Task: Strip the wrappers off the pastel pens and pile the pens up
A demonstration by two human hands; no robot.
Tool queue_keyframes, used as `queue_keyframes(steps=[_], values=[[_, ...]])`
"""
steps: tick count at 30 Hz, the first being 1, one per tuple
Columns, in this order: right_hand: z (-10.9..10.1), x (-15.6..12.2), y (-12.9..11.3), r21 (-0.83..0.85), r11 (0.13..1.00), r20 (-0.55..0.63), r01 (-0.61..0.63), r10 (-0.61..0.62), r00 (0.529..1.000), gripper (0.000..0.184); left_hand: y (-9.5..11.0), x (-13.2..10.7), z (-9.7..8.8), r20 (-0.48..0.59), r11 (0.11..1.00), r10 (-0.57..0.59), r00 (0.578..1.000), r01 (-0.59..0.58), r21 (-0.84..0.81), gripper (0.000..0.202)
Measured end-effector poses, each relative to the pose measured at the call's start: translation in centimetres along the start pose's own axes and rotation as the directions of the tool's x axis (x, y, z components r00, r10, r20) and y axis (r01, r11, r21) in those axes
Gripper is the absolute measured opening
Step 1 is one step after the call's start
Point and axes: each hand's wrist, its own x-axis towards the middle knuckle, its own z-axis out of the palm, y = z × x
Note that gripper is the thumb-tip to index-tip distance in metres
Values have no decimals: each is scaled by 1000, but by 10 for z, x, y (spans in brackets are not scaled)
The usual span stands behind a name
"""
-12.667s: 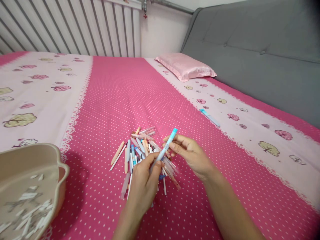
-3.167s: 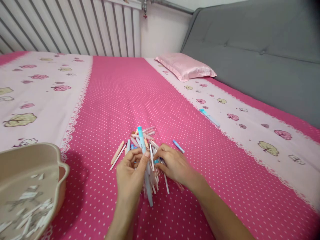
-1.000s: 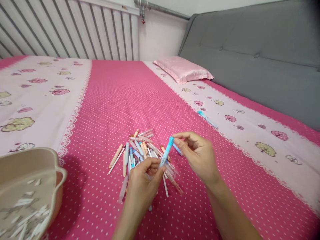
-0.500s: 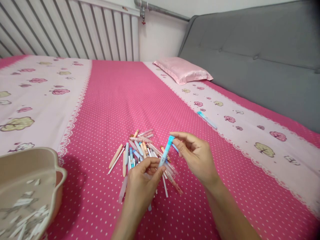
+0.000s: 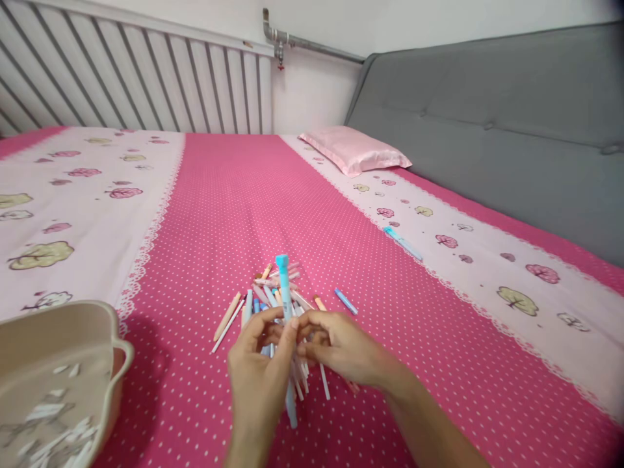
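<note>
My left hand (image 5: 260,361) pinches a pen (image 5: 285,286) with a pale blue barrel and a bright blue top, held nearly upright. My right hand (image 5: 341,344) is against the pen's lower part, its fingers curled in beside my left thumb; what lies between them is hidden. Beneath both hands spreads a pile of pens (image 5: 248,309) in pale blue, peach, white and clear pink, partly covered by my fingers. A pale blue pen (image 5: 291,409) shows just below my left thumb.
At the lower left stands a beige basin (image 5: 114,383) with white and grey pieces inside. A blue pen (image 5: 346,301) lies right of the pile, and a light blue pen (image 5: 403,244) farther off. A pink pillow (image 5: 353,151) rests by the grey headboard (image 5: 487,123).
The pen in my left hand has turned more upright and moved left. My right hand has left its top and come down beside my left hand, uncovering the blue pen on the bed.
</note>
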Motion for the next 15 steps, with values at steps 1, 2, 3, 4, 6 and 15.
queue_keyframes(steps=[1,2,3,4,6,15], values=[[1,2,1,93,996,42,-19,15,999,10,0,0,0,-29,1000,0,1000,0,-19,35],[2,4,2,180,983,77,-45,32,997,12,0,-1,0,-54,999,-2,999,0,-38,35],[2,6,3,252,965,105,-75,50,993,15,0,0,0,-73,998,-10,997,5,-61,35],[2,7,4,303,947,125,-104,69,990,21,-1,0,0,-89,996,-20,996,13,-84,37],[0,10,4,360,922,146,-143,96,985,30,-2,1,0,-120,993,-44,992,30,-117,40],[-3,20,18,436,889,147,-142,86,985,37,0,3,-2,-232,998,-37,972,23,-61,50]])
